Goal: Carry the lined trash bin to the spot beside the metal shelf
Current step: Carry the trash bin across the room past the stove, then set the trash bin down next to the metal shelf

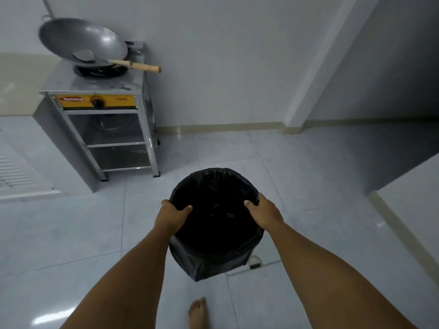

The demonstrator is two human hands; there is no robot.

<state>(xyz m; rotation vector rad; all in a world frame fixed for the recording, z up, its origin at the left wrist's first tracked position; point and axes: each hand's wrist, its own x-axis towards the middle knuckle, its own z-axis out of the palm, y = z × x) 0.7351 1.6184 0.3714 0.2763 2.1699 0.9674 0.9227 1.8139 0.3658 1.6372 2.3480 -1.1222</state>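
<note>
The trash bin, lined with a black plastic bag, is held up over the tiled floor in the lower middle of the view. My left hand grips its rim on the left side, thumb inside the opening. On the right side of the rim my right hand grips the same way. The metal shelf, a steel stand with two open tiers, stands to the upper left against the wall, roughly a bin's width away from the bin.
A gas burner with a yellow panel tops the shelf, carrying a large wok and a wooden-handled spatula. A counter and cabinet sit left of it. White walls meet ahead; a wall corner juts out right. A bare foot is below.
</note>
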